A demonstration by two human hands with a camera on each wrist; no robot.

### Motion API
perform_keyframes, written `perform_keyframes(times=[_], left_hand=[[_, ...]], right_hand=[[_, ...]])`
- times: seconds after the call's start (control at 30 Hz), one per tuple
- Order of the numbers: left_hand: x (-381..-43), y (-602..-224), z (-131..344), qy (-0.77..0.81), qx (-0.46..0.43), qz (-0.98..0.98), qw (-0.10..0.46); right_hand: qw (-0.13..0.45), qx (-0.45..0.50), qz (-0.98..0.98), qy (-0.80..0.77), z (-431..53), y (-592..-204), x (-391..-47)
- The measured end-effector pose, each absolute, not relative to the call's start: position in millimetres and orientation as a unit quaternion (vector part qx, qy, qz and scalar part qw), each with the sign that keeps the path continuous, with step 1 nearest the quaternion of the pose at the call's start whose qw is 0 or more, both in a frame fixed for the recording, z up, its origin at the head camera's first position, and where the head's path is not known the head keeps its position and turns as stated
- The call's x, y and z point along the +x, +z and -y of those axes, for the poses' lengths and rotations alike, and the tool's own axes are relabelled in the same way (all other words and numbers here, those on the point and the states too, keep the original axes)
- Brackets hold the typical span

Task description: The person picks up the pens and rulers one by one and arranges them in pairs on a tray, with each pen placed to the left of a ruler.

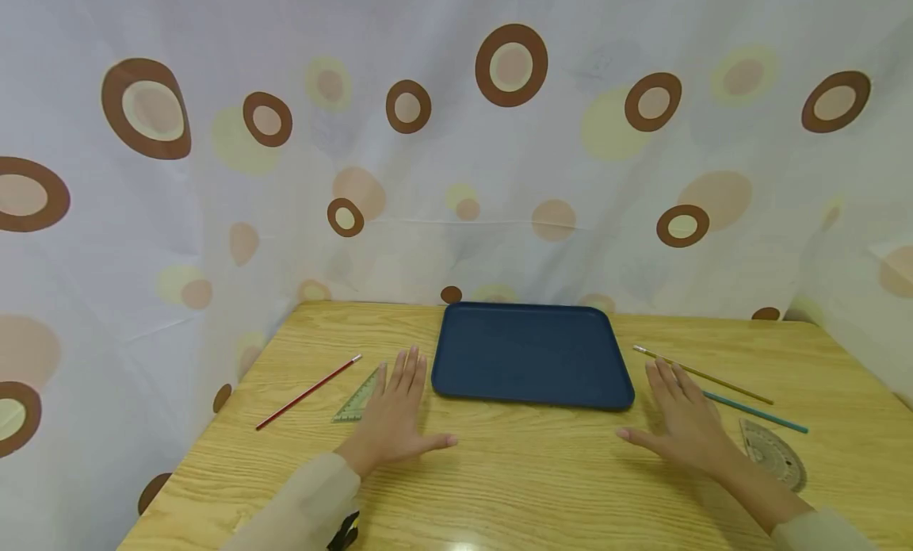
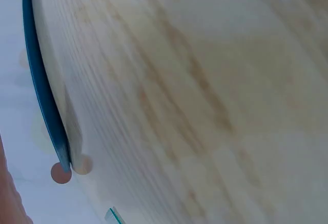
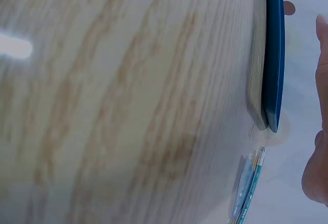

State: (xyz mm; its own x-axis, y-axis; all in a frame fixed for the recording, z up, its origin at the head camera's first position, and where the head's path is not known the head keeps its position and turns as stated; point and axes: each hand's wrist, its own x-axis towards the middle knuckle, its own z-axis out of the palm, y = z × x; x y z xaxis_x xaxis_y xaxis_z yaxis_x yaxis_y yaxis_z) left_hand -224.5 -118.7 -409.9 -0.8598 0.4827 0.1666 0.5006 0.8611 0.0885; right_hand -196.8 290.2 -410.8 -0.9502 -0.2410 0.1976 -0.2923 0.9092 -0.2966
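My left hand point(image 1: 394, 416) is spread with straight fingers over the table, holding nothing. It partly covers a clear green-tinted set square point(image 1: 357, 400). My right hand point(image 1: 681, 420), also flat with thumb out, overlaps the near end of a teal pencil point(image 1: 759, 412) in the head view. Between and beyond the hands lies a dark blue rectangular tray point(image 1: 531, 353) with nothing on it. A clear protractor point(image 1: 773, 456) sits beside the right wrist. In the right wrist view, part of the right hand point(image 3: 322, 111) shows at the edge, beside the tray's rim point(image 3: 274, 55).
A red pencil point(image 1: 308, 392) lies left of the set square. A gold-brown pencil point(image 1: 713, 376) lies behind the teal one. The wooden table point(image 1: 528, 487) ends at a patterned curtain point(image 1: 428, 154) at the back and left.
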Motion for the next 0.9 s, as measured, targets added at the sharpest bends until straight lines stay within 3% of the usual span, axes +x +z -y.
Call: perform_keyframes(times=[0.9], left_hand=[[-248, -413, 110, -0.125, -0.253, 0.959, 0.026]], right_hand=[[0.048, 0.152, 0.972, 0.174, -283, -410, -217]])
